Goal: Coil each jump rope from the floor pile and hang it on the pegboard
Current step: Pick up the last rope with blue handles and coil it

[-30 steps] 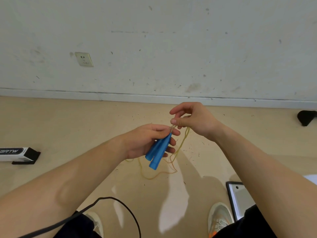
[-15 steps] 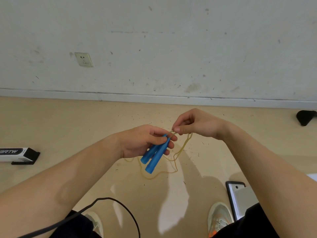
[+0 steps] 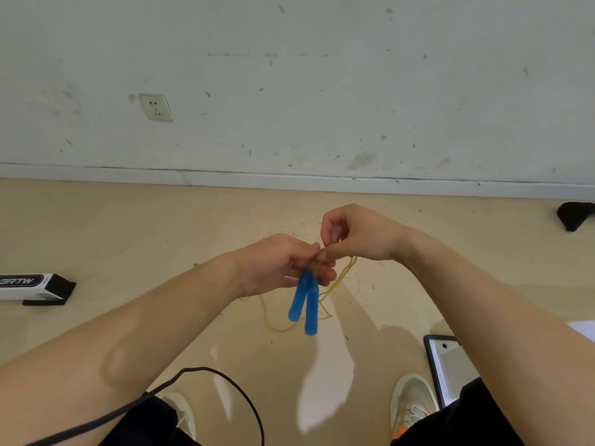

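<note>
Underfoot, beige floor (image 3: 96, 226), scuffed white wall (image 3: 322, 91)

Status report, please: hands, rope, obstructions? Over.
Left hand grips both blue handles. Right hand pinches yellow cord at their tops. Loops dangle loose. Black cable by the feet, clear of hands.

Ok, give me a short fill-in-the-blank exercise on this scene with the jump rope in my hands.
1. The left hand holds two ____ handles.
2. The right hand pinches the thin ____ cord just above them.
3. The white socket is mounted on the ____.

Missing words: blue; yellow; wall.
</note>
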Demonstrator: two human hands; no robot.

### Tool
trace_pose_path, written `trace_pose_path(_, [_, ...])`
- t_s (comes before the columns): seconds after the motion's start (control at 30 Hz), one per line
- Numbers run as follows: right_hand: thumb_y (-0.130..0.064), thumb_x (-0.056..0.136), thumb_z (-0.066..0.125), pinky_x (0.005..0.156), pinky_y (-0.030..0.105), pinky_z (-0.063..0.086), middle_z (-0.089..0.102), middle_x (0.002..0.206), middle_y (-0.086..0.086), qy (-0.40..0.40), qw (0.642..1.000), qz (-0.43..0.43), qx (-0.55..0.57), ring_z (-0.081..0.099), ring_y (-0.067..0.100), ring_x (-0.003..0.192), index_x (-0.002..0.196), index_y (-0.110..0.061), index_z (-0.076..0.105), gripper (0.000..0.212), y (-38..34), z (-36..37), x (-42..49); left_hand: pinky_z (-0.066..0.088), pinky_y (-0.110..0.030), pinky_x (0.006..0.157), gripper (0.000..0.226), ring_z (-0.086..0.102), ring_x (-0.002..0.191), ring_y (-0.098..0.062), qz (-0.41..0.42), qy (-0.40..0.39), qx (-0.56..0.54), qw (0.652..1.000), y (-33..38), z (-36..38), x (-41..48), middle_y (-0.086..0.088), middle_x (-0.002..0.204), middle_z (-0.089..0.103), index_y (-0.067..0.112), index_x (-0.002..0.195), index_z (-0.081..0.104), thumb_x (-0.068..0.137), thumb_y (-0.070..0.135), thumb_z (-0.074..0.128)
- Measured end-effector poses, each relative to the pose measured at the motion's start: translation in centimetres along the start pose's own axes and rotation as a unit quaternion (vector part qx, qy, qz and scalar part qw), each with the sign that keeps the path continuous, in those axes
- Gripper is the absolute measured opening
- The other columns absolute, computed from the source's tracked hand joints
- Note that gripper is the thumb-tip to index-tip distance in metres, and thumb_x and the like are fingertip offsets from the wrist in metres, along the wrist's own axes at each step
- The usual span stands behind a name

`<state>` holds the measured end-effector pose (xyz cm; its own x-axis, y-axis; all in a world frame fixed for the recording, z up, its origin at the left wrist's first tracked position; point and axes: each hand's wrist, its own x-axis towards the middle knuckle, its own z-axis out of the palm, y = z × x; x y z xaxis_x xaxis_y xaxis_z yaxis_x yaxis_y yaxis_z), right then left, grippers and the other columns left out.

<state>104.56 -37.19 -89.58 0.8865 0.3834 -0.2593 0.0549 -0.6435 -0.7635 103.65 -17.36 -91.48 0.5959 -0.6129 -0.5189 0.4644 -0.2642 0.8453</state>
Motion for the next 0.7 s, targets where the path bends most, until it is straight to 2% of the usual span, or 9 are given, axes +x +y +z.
trace_pose_path(0.07, [-0.023, 0.073, 0.085, 0.055, 0.025, 0.04, 0.057, 0.066, -0.007, 0.009, 1.0, 0.0, -0.029, 0.047, 0.005, 0.053, 0.07, -0.021, 0.058, 0.027, -0.1, 0.2, 0.0, 0.05, -0.037, 0.097, 0.034, 0.068, 0.106, -0.026, 0.004, -0.001, 0.017, 1.0, -0.3, 0.1, 0.1, -0.005, 0.096, 0.072, 0.003, 0.117, 0.068, 0.106, 0.024, 0.043])
trace_pose_path(0.17, [-0.035, 0.068, 0.088, 0.055, 0.024, 0.038, 0.053, 0.07, -0.006, 0.026, 0.996, -0.002, -0.084, 0.043, 0.007, 0.057, 0.071, -0.02, 0.055, 0.036, 0.1, 0.3, 0.0, 0.047, -0.038, 0.1, 0.035, 0.068, 0.107, -0.027, -0.012, -0.02, 0.021, 1.0, -0.5, 0.2, 0.0, 0.001, 0.082, 0.065, 0.004, 0.119, 0.067, 0.107, 0.024, 0.041])
trace_pose_path(0.3, [-0.054, 0.066, 0.084, 0.055, 0.027, 0.035, 0.048, 0.063, -0.008, 0.016, 0.995, 0.026, -0.095, 0.041, 0.01, 0.056, 0.071, -0.019, 0.058, 0.044, 0.7, -0.1, -0.3, 0.044, -0.04, 0.105, 0.03, 0.067, 0.106, -0.025, -0.009, -0.044, 0.018, 0.999, -0.2, -0.2, -0.3, 0.004, 0.072, 0.058, 0.005, 0.115, 0.068, 0.106, 0.021, 0.045])
trace_pose_path(0.4, [-0.048, 0.077, 0.08, 0.058, 0.027, 0.036, 0.045, 0.064, 0.001, -0.016, 1.0, 0.002, 0.021, 0.04, 0.011, 0.058, 0.073, -0.017, 0.063, 0.036, 1.2, -0.5, -0.6, 0.04, -0.045, 0.111, 0.026, 0.066, 0.103, -0.025, 0.011, -0.071, 0.016, 0.997, 0.1, -0.8, -0.6, 0.002, 0.075, 0.061, 0.002, 0.109, 0.069, 0.104, 0.011, 0.045])
trace_pose_path(0.47, [-0.031, 0.086, 0.076, 0.062, 0.026, 0.042, 0.049, 0.068, 0.006, -0.035, 0.991, -0.011, 0.13, 0.046, 0.012, 0.061, 0.081, -0.014, 0.068, 0.02, 1.6, -1.0, -0.7, 0.041, -0.043, 0.11, 0.028, 0.065, 0.103, -0.025, 0.018, -0.088, 0.028, 0.996, 0.4, -1.0, -1.0, 0.003, 0.073, 0.06, -0.005, 0.118, 0.063, 0.105, 0.009, 0.043])
trace_pose_path(0.53, [-0.013, 0.091, 0.07, 0.064, 0.027, 0.043, 0.059, 0.07, 0.004, -0.043, 0.974, -0.018, 0.221, 0.049, 0.012, 0.061, 0.089, -0.01, 0.069, 0.003, 1.8, -1.3, -0.8, 0.039, -0.044, 0.112, 0.032, 0.064, 0.109, -0.027, 0.025, -0.105, 0.029, 0.994, 0.5, -1.1, -1.4, 0.003, 0.074, 0.061, -0.008, 0.124, 0.058, 0.104, 0.01, 0.042])
trace_pose_path(0.57, [-0.007, 0.091, 0.067, 0.063, 0.027, 0.042, 0.063, 0.072, 0.004, -0.039, 0.964, -0.021, 0.261, 0.05, 0.013, 0.06, 0.091, -0.009, 0.069, 0.003, 1.8, -1.3, -0.8, 0.037, -0.046, 0.113, 0.034, 0.063, 0.113, -0.029, 0.028, -0.113, 0.03, 0.993, 0.6, -1.2, -1.5, 0.004, 0.076, 0.063, -0.012, 0.127, 0.055, 0.104, 0.011, 0.043])
trace_pose_path(0.63, [-0.005, 0.089, 0.067, 0.063, 0.027, 0.042, 0.066, 0.074, 0.006, -0.013, 0.949, -0.025, 0.314, 0.049, 0.015, 0.059, 0.091, -0.008, 0.069, 0.004, 1.6, -0.7, -0.7, 0.036, -0.047, 0.113, 0.036, 0.062, 0.116, -0.031, 0.034, -0.127, 0.022, 0.991, 0.7, -1.4, -1.8, 0.004, 0.078, 0.064, -0.012, 0.126, 0.055, 0.103, 0.014, 0.046])
trace_pose_path(0.7, [-0.009, 0.088, 0.07, 0.059, 0.027, 0.041, 0.066, 0.072, 0.007, 0.024, 0.945, -0.019, 0.324, 0.047, 0.016, 0.056, 0.088, -0.009, 0.067, 0.003, 1.3, 0.2, -0.5, 0.039, -0.046, 0.11, 0.027, 0.063, 0.115, -0.033, 0.05, -0.129, 0.004, 0.99, 0.8, -1.5, -1.9, 0.0, 0.079, 0.063, -0.002, 0.115, 0.064, 0.101, 0.016, 0.049])
